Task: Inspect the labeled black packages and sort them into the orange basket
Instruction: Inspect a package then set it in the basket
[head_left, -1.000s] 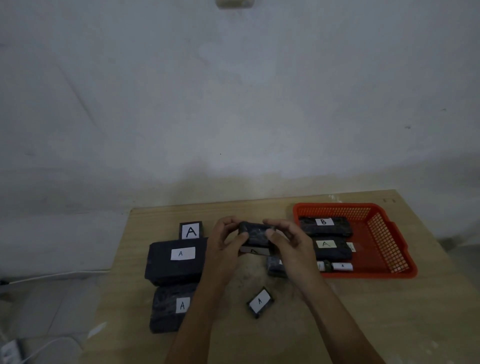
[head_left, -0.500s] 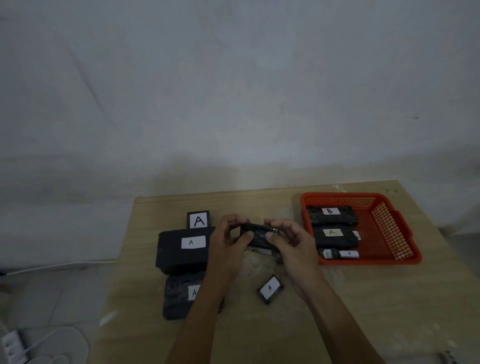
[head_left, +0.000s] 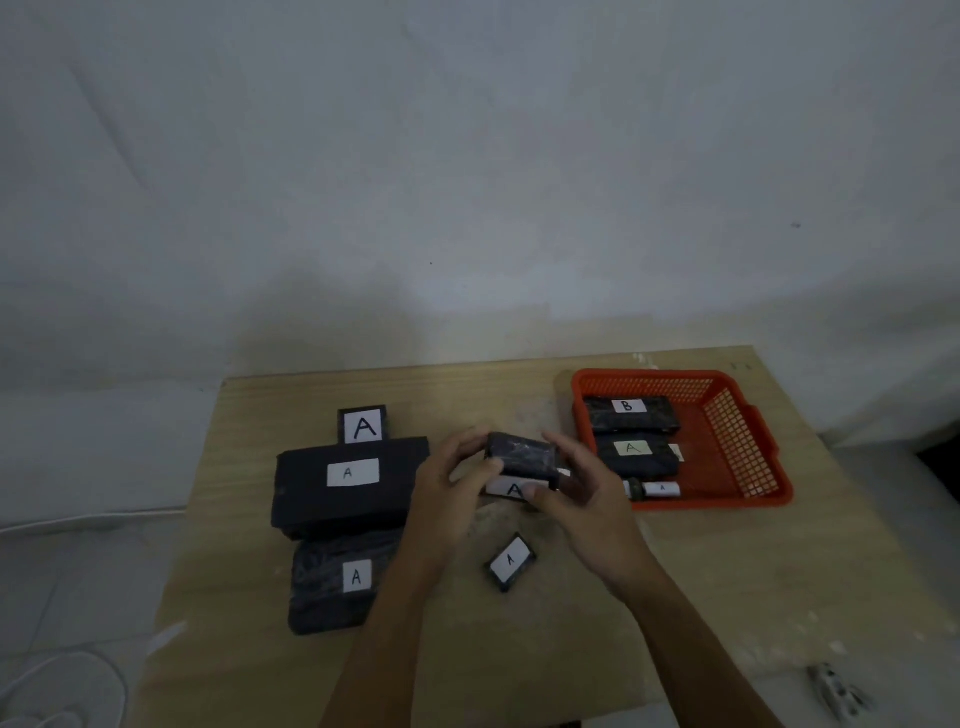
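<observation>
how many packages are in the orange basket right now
3 in the orange basket: the B package at the far end, an A package in the middle, and a small roll nearest the camera. A pale label edge beside the middle one may mean another is hidden.

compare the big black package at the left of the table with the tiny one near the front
The big package is a wide block lying square to the table edge; the tiny package is card-sized and turned askew. The big one abuts another package; the tiny one lies alone. Both are black with a white "A" label.
</observation>
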